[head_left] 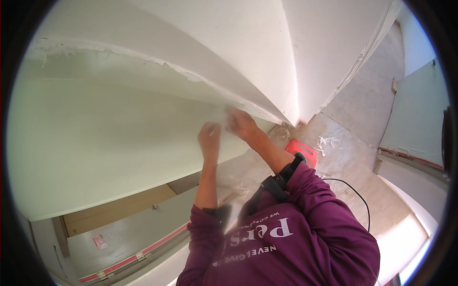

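My left hand point(210, 135) is raised in front of a pale green panel point(119, 124), its fingers curled closed. Just right of it and slightly higher, my right hand point(240, 123) is also closed, close to the ragged white seam point(191, 76) where the panel meets the white wall point(248, 38). The picture is hazy around both hands, and I cannot make out what is between their fingers. The seam has chipped, uneven edges along its length.
A red plastic object point(301, 151) stands on the dusty floor point(343, 162) beyond my right forearm. White peeled strips point(326, 143) lie scattered near it. A black cable point(355, 190) curves across the floor at right. A grey board with a red-striped edge point(143, 255) lies at lower left.
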Demonstrator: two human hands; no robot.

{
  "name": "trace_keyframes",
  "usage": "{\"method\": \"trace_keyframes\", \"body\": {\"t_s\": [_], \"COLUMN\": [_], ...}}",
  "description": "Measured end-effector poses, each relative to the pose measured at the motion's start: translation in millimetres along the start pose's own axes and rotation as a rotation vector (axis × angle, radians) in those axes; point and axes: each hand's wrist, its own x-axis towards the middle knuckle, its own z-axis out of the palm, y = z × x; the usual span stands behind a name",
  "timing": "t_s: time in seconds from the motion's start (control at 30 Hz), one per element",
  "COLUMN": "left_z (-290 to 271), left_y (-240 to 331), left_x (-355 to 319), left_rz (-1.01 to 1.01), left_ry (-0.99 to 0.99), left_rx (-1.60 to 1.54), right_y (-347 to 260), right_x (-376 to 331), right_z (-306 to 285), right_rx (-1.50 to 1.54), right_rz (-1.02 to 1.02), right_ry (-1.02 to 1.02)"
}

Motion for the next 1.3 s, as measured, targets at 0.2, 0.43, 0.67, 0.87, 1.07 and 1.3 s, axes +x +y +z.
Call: {"method": "trace_keyframes", "body": {"t_s": [0.2, 0.43, 0.67, 0.87, 1.07, 1.3], "left_z": [4, 9, 10, 14, 29, 30], "left_y": [0, -3, 9, 11, 26, 11], "left_x": [6, 16, 22, 31, 31, 33], "left_rz": [0.014, -0.069, -0.161, -0.182, -0.244, -0.292], "left_ry": [0.019, -0.095, -0.183, -0.25, -0.186, -0.181], "left_rx": [-0.042, -0.036, -0.166, -0.099, -0.132, -0.182], "right_y": [-4, 7, 21, 20, 10, 14], "right_x": [6, 6, 16, 9, -2, -14], "right_z": [-20, -34, -37, -24, -20, -15], "right_rx": [-0.129, -0.699, -0.818, -0.411, -0.284, -0.412], "right_rz": [-0.037, -0.371, -0.699, -0.524, -0.208, -0.308], "right_ry": [-0.154, -0.227, -0.283, -0.173, 0.003, 0.014]}}
